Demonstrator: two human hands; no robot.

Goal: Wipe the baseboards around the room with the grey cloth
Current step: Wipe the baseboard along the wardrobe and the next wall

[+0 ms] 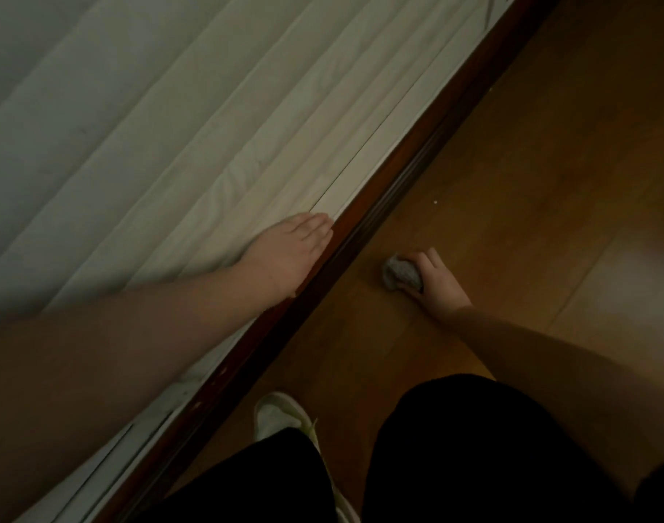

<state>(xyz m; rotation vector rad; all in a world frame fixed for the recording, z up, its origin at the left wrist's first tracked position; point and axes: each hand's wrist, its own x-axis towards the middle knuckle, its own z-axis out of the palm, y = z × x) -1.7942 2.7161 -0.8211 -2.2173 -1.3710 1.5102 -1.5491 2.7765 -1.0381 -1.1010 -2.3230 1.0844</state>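
Dim room. Wooden plank floor [511,183], amber, is seen beside a dark red-brown baseboard [391,190] running diagonally below pale pleated curtain fabric [209,126]. Left hand [289,254] is laid flat, fingers straight, against fabric and baseboard top. Grey cloth [400,275], bunched, is gripped by right hand [434,281] low over the floor, near the baseboard.

Both my arms bare, no sleeves, no watch/rings visible. Black trousers [474,447] below my right hand [438,281]; white shoe [279,413] w/ pale sole edge, below-right of my left hand [291,254]. Dim light.
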